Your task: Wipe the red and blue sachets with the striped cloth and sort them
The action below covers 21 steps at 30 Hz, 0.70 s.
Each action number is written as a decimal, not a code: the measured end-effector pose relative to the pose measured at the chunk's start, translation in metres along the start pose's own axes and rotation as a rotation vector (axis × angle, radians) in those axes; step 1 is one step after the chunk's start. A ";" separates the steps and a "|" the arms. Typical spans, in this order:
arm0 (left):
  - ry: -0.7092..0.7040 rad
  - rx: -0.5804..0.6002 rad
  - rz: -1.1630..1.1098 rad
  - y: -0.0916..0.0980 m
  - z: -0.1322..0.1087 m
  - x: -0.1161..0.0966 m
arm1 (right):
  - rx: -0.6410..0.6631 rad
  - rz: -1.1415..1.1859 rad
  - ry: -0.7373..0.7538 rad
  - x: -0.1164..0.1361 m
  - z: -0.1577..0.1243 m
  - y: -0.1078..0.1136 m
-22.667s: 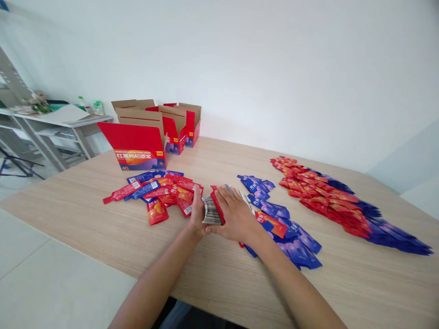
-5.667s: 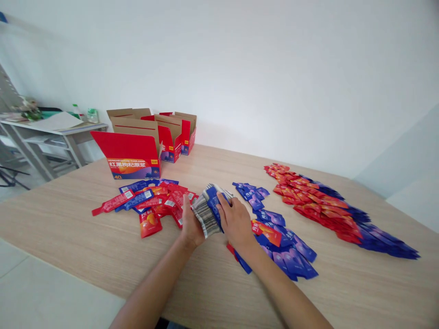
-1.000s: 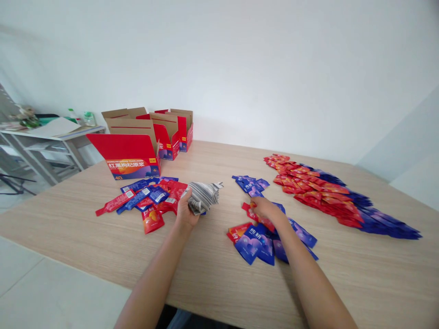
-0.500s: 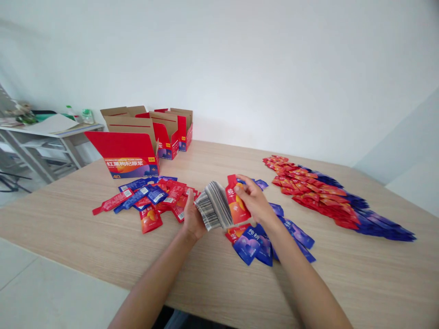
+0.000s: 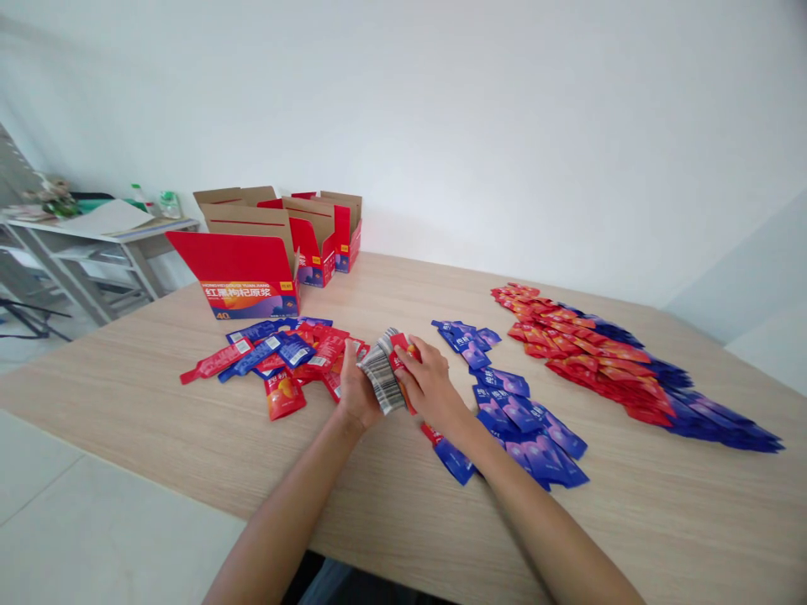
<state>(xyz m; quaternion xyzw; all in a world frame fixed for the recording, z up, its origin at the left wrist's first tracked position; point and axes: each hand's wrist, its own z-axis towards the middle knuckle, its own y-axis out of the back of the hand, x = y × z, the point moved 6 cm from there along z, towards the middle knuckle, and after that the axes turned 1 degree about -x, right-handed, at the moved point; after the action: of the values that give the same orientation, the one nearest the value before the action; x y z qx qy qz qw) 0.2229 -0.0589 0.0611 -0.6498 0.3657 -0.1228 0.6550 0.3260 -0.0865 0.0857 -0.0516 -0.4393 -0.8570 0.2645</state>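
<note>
A thick stack of sachets [image 5: 382, 370], its striped edges facing me, rests in my left hand [image 5: 357, 388], whose fingers are closed around it. My right hand [image 5: 429, 378] grips a red sachet [image 5: 399, 343] with an orange print, laid against the stack's right side. Left of the hands lies a loose pile of red and blue sachets [image 5: 324, 349], several with barcodes up. Blue sachets [image 5: 504, 409] are spread to the right, partly behind my right forearm. Near that forearm, a red sachet [image 5: 431, 433] is mostly covered by a blue one.
Open red cartons [image 5: 245, 260] with raised cardboard flaps stand at the back left of the wooden table [image 5: 403, 286]. Long overlapping rows of red and blue sachets [image 5: 593, 361] run along the right side. A side desk [image 5: 119, 239] with papers and bottles stands further left.
My right hand has moved left with the red sachet, bringing it against the stack. More of the blue sachets on the right now show. The view has shifted slightly.
</note>
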 end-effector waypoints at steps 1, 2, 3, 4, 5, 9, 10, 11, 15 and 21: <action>0.001 0.000 0.008 -0.001 -0.001 0.001 | -0.029 -0.017 0.011 0.002 -0.001 0.000; 0.010 0.001 0.017 -0.002 -0.001 0.004 | -0.070 -0.026 0.015 0.003 -0.003 0.001; 0.025 0.005 0.027 -0.002 -0.001 0.008 | -0.115 -0.029 0.012 0.004 -0.004 0.002; 0.038 0.010 0.037 -0.002 -0.001 0.015 | -0.152 -0.030 0.005 0.003 -0.006 0.003; 0.051 0.019 0.047 -0.001 -0.001 0.022 | -0.182 -0.037 -0.009 0.002 -0.007 0.004; 0.056 0.066 0.066 0.001 0.003 0.041 | -0.229 -0.157 -0.104 -0.006 -0.009 0.010; 0.054 0.066 0.060 0.002 0.004 0.041 | -0.232 -0.194 -0.125 -0.007 -0.008 0.012; 0.051 0.057 0.052 0.003 0.004 0.040 | -0.231 -0.227 -0.140 -0.007 -0.007 0.014; 0.001 -0.024 0.022 0.005 0.002 0.024 | -0.168 -0.349 -0.133 -0.001 -0.001 0.017; 0.042 -0.043 0.050 0.003 0.000 0.030 | -0.134 -0.244 -0.225 -0.006 -0.002 0.015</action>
<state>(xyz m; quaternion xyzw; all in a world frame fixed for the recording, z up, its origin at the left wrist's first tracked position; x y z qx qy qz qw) 0.2431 -0.0776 0.0484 -0.6514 0.3981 -0.1120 0.6361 0.3392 -0.0930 0.0933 -0.1108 -0.4110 -0.8989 0.1039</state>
